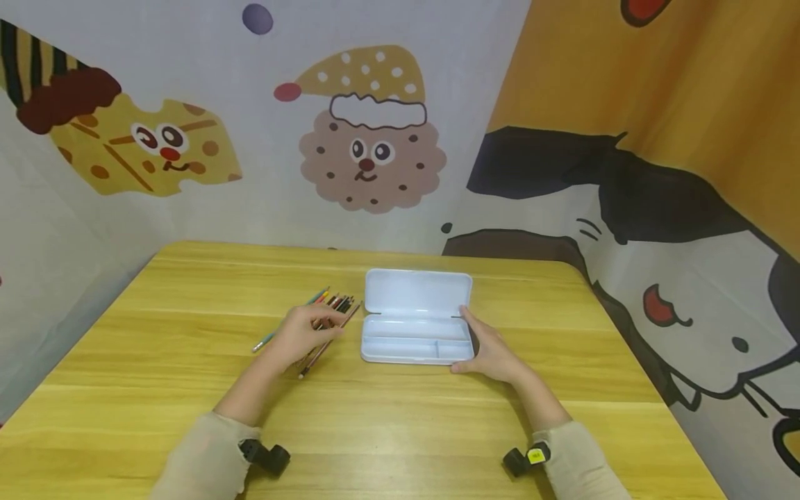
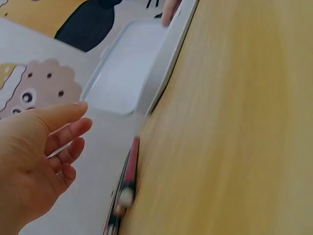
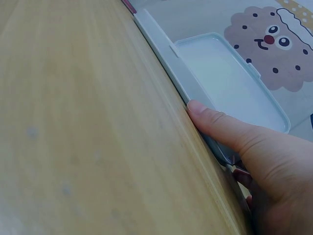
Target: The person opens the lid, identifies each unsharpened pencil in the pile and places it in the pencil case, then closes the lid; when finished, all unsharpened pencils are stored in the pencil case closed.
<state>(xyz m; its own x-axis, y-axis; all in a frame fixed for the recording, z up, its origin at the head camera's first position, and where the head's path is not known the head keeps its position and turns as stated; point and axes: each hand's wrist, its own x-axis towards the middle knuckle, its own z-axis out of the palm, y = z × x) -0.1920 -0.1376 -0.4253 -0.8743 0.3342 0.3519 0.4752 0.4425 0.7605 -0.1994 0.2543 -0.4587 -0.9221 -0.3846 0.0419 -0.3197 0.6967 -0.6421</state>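
A white pencil case (image 1: 400, 351) lies on the table with its lid (image 1: 419, 292) raised at the back. Its tray shows a long section and a small divided one at the front right. My right hand (image 1: 494, 354) holds the case's right end, thumb (image 3: 210, 117) against the front wall and the other fingers round the side. Left of the case, several pencils (image 1: 342, 303) lie in a loose bunch. Over them hovers my left hand (image 1: 300, 340), fingers loosely bent; in the left wrist view there is nothing between its thumb and fingertips. The hand partly covers the pencils.
The yellow wood-grain table (image 1: 400, 423) carries all of this. A curtain with cartoon figures (image 1: 375, 167) hangs right behind its back edge. A light-blue pencil (image 1: 265, 342) sticks out left of the bunch.
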